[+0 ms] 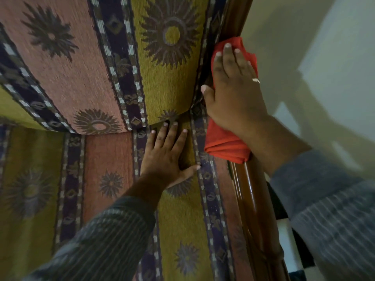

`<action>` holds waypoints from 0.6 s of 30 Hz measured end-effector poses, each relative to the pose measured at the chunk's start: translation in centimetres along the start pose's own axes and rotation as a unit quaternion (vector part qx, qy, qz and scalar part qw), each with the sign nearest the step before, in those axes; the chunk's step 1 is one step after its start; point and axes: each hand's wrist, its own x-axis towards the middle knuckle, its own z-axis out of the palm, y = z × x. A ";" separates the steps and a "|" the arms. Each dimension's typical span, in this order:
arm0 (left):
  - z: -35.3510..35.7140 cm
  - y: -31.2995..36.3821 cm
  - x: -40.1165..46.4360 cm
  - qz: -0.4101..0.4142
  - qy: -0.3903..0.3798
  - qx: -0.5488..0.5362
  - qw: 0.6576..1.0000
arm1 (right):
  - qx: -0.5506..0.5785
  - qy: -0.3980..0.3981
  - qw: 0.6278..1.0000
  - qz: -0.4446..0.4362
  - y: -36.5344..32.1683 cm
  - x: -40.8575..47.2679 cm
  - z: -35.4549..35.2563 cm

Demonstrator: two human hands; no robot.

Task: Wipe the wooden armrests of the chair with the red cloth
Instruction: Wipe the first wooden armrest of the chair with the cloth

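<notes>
Head view, 1 frame. Red cloth (227, 142) lies folded over the wooden armrest (253, 199) on the chair's right side, near where the rail meets the backrest. Right hand (235, 94) presses flat on top of the cloth: 4 fingers extended and together along the rail, thumb spread toward the upholstery, nothing pinched. A ring shows on 1 finger. Left hand (168, 157) rests flat on the patterned seat cushion (101, 179), fingers straight and spread, holding nothing; it looks like a brace.

Handling, judged:
- Cloth is soft, light and limp; it bunches into thick folds at the wrist end. It should drape round the rail's curve but could slide off if pressure lifts. Best held by palm pressure from above, thumb wrapping the inner edge.
- Armrest is rigid, glossy, rounded wood with lengthwise grooves, probably slick under the cloth, so strokes should run easily along it.
- Grooves may need fingertip pressure through the cloth.

The other armrest is out of view; its condition cannot be told.
</notes>
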 end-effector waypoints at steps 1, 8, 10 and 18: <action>0.0 0.0 0.0 -0.001 0.003 0.000 1.000 | 0.001 -0.004 1.000 -0.005 0.1 0.5 -0.1; 0.4 -0.1 0.0 0.000 0.010 0.006 1.000 | 0.163 0.005 0.975 0.149 0.6 1.8 -0.2; 0.3 -0.1 -0.1 0.000 0.011 0.006 1.000 | 0.120 0.009 0.983 0.137 0.3 1.0 -0.1; 0.4 0.0 -0.1 0.004 0.018 -0.001 1.000 | 0.012 0.003 0.999 0.032 -0.5 1.4 0.2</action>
